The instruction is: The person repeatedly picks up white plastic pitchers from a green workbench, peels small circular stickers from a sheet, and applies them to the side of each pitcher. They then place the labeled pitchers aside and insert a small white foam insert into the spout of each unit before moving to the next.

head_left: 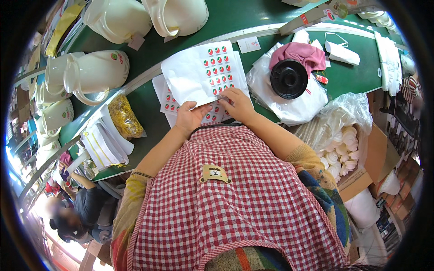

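A white sticker sheet [185, 74] with rows of round red-and-green stickers is raised over the table in front of me. My left hand [192, 116] pinches its lower edge; the left part of the sheet is bare. At the lower right corner, the thumb and fingers of my right hand [237, 105] close on the sheet by the bottom row of stickers. Whether a single sticker is between those fingertips cannot be made out. Underneath lie more sticker sheets [159, 90], partly covered by the raised one and my hands.
Cream jug-shaped housings [101, 70] line the conveyor at left and ahead. Right of the sheets, a black round lid [289, 79] and pink cloth [304, 56] rest on white bags. A bag of yellow bits [124, 118] lies left. A carton [373, 151] holds white parts. Another person [88, 205] sits lower left.
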`<state>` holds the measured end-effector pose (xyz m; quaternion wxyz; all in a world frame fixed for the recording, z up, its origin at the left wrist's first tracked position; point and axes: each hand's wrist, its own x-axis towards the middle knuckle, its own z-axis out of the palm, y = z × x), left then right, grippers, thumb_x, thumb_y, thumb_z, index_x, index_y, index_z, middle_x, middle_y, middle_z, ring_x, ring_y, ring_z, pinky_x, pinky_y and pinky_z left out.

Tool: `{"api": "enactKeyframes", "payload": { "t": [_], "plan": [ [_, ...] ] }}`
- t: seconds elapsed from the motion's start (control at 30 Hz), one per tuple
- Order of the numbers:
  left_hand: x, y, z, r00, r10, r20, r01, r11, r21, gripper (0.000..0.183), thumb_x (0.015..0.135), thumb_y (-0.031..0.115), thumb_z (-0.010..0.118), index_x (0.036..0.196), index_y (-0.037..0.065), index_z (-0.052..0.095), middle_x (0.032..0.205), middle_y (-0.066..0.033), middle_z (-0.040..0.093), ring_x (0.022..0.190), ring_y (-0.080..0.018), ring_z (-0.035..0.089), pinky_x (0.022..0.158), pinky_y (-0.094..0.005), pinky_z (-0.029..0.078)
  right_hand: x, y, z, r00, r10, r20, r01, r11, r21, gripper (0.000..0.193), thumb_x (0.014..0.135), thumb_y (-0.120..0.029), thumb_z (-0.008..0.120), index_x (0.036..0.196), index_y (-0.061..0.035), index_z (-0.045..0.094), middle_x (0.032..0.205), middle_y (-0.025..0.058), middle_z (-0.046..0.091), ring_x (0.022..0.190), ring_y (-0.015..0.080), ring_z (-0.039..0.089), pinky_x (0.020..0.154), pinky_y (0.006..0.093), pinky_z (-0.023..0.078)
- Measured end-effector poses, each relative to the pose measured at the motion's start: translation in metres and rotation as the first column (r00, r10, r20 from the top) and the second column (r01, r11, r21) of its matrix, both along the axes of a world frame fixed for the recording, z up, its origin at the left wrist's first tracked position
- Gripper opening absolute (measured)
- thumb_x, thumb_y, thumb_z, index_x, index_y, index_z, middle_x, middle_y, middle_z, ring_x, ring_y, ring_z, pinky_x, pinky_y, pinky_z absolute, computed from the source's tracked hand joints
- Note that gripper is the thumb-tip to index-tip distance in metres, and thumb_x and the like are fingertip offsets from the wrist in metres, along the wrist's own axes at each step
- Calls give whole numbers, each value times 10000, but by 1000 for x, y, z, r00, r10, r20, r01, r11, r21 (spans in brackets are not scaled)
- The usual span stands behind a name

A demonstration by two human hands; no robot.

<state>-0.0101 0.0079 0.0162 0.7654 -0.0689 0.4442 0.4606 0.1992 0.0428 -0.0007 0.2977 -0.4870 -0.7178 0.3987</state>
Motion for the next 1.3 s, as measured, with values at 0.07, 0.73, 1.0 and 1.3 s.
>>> {"api": "enactKeyframes", "payload": {
  "t": [0.07,0.73,1.0,1.3],
  "plan": [
    [-2,1,0,995,10,99,-10,1000,-3,572,883,200,484,1390,-14,330,1337,-212,479,1227,-349,507,989,-456,480,-3,1,2,1000,-4,-8,4,998,-56,259,815,-202,691,1027,-58,653,1002,118,638,889,297,630,759,376,511],
    [15,13,-24,952,-104,-288,121,992,43,265,959,143,576,1176,-9,566,1093,-101,638,978,-202,621,869,-344,524,-21,7,-2,997,-72,-2,72,995,-76,220,817,-191,710,970,-38,671,909,83,643,699,213,651,622,307,515],
    [16,11,-20,942,-147,-302,168,985,42,292,955,142,582,1203,-11,559,1130,-100,628,1000,-202,616,884,-343,515,-27,9,2,992,-99,78,99,995,5,176,776,-259,711,853,-102,688,820,27,652,743,241,651,599,354,509],
    [17,9,-12,924,-178,-339,207,977,50,294,950,131,589,1197,-26,565,1129,-109,634,1007,-199,626,871,-312,532,-24,12,4,985,-52,163,12,972,236,100,777,-223,685,771,-124,668,756,22,636,672,229,634,549,356,496]
  ]
}}
